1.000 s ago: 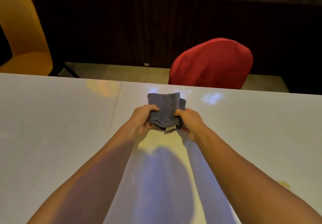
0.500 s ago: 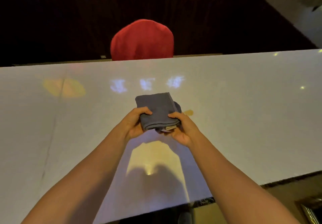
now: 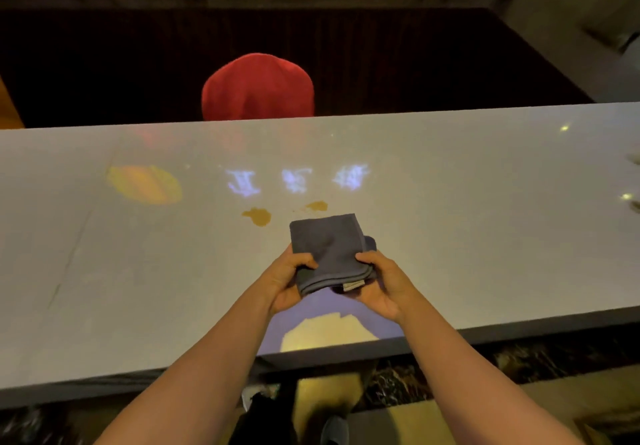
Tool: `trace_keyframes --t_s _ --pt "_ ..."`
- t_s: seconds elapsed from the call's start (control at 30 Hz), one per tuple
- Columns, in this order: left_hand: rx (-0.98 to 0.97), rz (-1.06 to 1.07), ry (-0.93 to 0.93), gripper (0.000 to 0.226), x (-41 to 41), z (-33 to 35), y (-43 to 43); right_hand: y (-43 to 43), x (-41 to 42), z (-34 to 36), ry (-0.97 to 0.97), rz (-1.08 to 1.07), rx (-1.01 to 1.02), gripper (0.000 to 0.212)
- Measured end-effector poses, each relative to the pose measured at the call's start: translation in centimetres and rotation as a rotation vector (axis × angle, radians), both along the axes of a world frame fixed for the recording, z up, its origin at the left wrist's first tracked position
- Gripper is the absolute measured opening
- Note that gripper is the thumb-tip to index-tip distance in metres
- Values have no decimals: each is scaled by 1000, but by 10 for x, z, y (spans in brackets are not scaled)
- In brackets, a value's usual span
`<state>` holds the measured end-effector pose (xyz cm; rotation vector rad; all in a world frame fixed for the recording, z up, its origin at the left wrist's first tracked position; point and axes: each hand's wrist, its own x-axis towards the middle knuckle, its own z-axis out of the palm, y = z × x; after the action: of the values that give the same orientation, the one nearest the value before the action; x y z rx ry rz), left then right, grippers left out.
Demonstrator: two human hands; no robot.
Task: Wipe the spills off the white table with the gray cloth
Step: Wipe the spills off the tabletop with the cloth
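Observation:
A folded gray cloth [image 3: 329, 247] is held just above the white table [image 3: 467, 222], near its front edge. My left hand [image 3: 285, 280] grips the cloth's left side and my right hand [image 3: 382, 280] grips its right side, thumbs on top. Two brown spills lie on the table just beyond the cloth: a larger one [image 3: 258, 216] to its far left and a smaller one [image 3: 317, 205] straight ahead. Neither spill touches the cloth.
A red chair back [image 3: 258, 89] stands behind the table's far edge. Coloured light patches [image 3: 143, 184] and bluish reflections [image 3: 296, 179] lie on the tabletop. A seam line [image 3: 69, 254] runs across the left part. Floor and a shoe [image 3: 334, 430] show below the front edge.
The view has shifted left and pulled back, so the hands and cloth sit nearer the table's front edge. Two brown spills now show beyond the cloth. Both hands keep their grip.

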<state>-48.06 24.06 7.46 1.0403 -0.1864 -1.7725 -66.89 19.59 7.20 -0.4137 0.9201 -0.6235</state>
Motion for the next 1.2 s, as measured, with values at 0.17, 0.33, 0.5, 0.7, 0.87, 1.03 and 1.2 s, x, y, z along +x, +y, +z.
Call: trace_keyframes --t_s 0.17,0.33,0.5,0.7,0.87,1.03,1.2 --pt "78 19 -296 69 -2 -25 8 -6 -10 -11 421 91 -242 21" --pt "158 -203 -1041 74 -2 -59 15 -4 -18 -38 1006 354 -468 59" --pt "47 -493 -1918 65 12 -103 42 4 10 -69 1281 497 -1091 58" --pt "172 -462 -2021 75 33 -142 55 33 77 -136 1483 861 -1079 67" --pt "154 -382 -2040 72 31 -144 58 -1 42 -141 1460 899 -1347 58" --pt "157 -396 -2033 71 32 -147 57 -76 -63 -127 1740 566 -803 58" --pt "171 -385 -2034 69 32 -147 55 -17 22 -129 1644 627 -967 56"
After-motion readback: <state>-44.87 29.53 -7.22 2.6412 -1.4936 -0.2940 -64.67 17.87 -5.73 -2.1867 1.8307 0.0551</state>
